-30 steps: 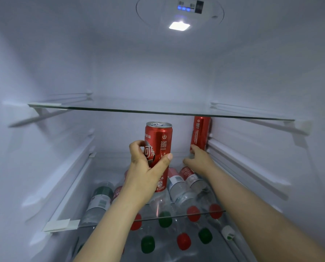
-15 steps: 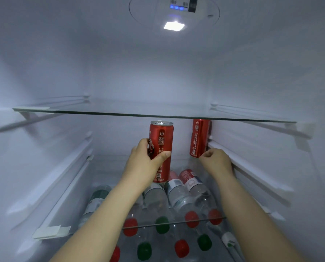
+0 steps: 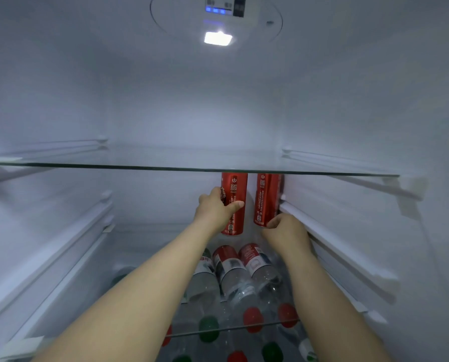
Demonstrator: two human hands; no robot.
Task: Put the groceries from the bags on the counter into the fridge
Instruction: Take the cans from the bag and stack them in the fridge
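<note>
Left hand (image 3: 213, 210) grips a red soda can (image 3: 235, 194) under the glass shelf (image 3: 140, 166). Right hand (image 3: 287, 231) curls by the second can (image 3: 266, 199); grasp unclear.

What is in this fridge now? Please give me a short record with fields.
Place: inside a fridge, light on
Left hand: grips a red can, upright, just under the upper glass shelf
Second red can: upright, to its right, by the right wall
Right hand: fingers curled at the second can's base; touch unclear
Below: water bottles lying on their sides, red and green caps toward the camera
</note>
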